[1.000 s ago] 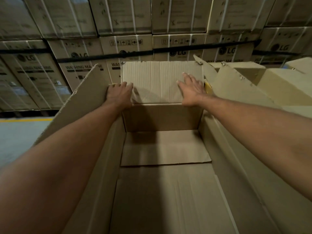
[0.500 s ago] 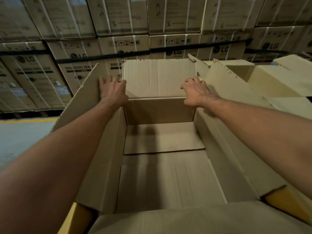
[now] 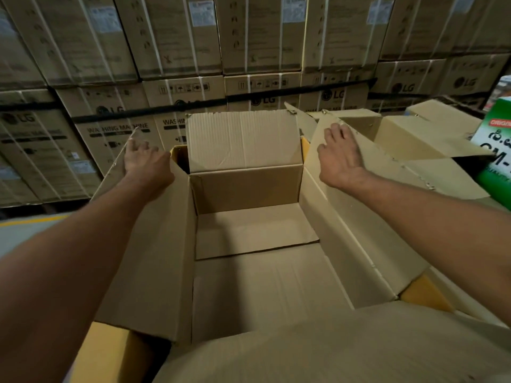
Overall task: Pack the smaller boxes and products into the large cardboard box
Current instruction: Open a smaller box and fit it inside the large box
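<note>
- Large cardboard box point(image 3: 246, 189) is sitting open dead ahead, empty; left hand point(image 3: 146, 164) is pressing its left flap point(image 3: 154, 244) outward, fingers flat.
- Right hand point(image 3: 341, 158) is pushing the right flap point(image 3: 359, 217) — fingers loose, gripping nothing.
- Guessing the flaps could be springing back once let go, snagging that green product box point(image 3: 495, 150) coming in; plenty of room inside.

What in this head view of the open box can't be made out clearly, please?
- Left hand fingertips: motion-blurred, so contact with the left flap is unclear.
- Green carton: cut off by the right edge; its print is only partly readable.
- Neighbouring box interior: mostly hidden behind the right flap of the large cardboard box.
</note>
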The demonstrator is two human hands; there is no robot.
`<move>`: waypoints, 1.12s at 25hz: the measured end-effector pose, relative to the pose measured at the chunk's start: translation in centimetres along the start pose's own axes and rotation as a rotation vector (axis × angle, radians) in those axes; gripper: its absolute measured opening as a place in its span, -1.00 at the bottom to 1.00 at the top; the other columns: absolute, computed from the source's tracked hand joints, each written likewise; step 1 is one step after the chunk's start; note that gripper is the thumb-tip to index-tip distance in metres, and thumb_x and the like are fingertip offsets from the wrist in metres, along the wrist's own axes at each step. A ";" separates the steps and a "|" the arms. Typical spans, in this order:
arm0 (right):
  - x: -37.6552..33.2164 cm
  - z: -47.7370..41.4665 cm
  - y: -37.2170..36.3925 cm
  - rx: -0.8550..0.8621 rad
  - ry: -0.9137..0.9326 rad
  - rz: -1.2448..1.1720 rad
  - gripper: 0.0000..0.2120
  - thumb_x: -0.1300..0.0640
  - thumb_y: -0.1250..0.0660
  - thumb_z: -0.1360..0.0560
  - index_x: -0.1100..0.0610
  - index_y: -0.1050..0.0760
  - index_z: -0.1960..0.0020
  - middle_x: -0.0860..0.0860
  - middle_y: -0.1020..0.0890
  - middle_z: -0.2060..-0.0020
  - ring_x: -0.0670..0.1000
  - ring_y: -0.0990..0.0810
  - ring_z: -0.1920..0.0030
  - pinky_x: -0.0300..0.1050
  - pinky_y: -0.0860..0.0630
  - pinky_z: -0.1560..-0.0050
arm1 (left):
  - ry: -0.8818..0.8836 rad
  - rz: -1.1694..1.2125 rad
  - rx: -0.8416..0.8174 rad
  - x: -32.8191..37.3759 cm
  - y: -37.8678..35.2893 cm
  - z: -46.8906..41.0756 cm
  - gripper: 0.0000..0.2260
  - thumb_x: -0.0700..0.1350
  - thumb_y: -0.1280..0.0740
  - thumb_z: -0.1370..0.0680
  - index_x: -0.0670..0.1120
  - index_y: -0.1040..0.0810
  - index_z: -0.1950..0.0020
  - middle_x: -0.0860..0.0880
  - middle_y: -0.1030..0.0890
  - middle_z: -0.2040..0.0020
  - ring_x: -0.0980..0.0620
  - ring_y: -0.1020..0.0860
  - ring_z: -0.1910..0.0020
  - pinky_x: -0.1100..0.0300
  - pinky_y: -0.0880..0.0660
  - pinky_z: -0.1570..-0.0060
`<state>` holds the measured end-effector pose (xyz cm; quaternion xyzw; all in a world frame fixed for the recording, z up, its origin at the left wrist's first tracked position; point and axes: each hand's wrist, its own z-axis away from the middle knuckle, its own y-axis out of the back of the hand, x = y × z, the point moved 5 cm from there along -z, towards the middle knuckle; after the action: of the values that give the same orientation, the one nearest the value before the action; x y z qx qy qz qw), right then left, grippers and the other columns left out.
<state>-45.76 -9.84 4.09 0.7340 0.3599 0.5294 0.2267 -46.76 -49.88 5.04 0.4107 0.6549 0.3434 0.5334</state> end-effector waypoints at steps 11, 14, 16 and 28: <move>3.8 0.3 4.3 -0.148 -0.276 -0.421 -0.60 0.20 -0.47 -0.50 0.13 -0.49 -0.30 0.17 -0.48 -0.18 0.16 -0.58 -0.02 0.01 -0.46 0.24 | 0.262 0.016 -0.062 0.2 6.7 2.5 -0.53 0.03 -0.33 -0.60 -0.10 -0.43 -0.48 -0.22 -0.07 -0.63 -0.42 -0.14 -0.54 -0.46 -0.26 -0.32; 4.2 -0.6 4.2 -0.107 -0.370 -0.621 -0.73 0.30 -0.43 -0.53 0.15 -0.56 -0.21 0.15 -0.56 -0.07 0.13 -0.54 0.04 -0.02 -0.47 0.23 | 0.278 0.131 -0.002 -1.1 6.3 2.8 -0.66 -0.09 -0.29 -0.64 -0.20 -0.47 -0.37 -0.30 -0.40 -0.31 -0.21 -0.50 -0.04 -0.05 -0.48 0.09; 4.4 -0.9 3.9 -0.091 -0.452 -0.740 -0.80 0.32 -0.41 -0.54 0.15 -0.59 -0.14 0.11 -0.60 0.04 0.09 -0.55 0.07 -0.03 -0.56 0.21 | 0.264 0.205 0.075 -1.6 6.3 2.5 -0.76 -0.16 -0.29 -0.63 -0.24 -0.49 -0.25 -0.27 -0.42 -0.12 -0.15 -0.43 0.12 0.00 -0.40 0.15; 4.0 -0.4 3.0 -0.075 -0.262 -0.332 -0.69 0.03 -0.47 -0.44 0.07 -0.61 -0.16 0.17 -0.48 -0.28 0.19 -0.43 -0.29 0.17 -0.42 -0.22 | 0.145 -0.148 0.098 0.1 5.1 2.0 -0.56 0.01 -0.35 -0.58 -0.04 -0.46 -0.45 -0.23 -0.13 -0.62 -0.26 -0.09 -0.60 -0.25 -0.10 -0.51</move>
<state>-44.52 -8.68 8.76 0.7183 0.4236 0.3977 0.3828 -43.92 -47.56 9.11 0.3607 0.7364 0.2996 0.4877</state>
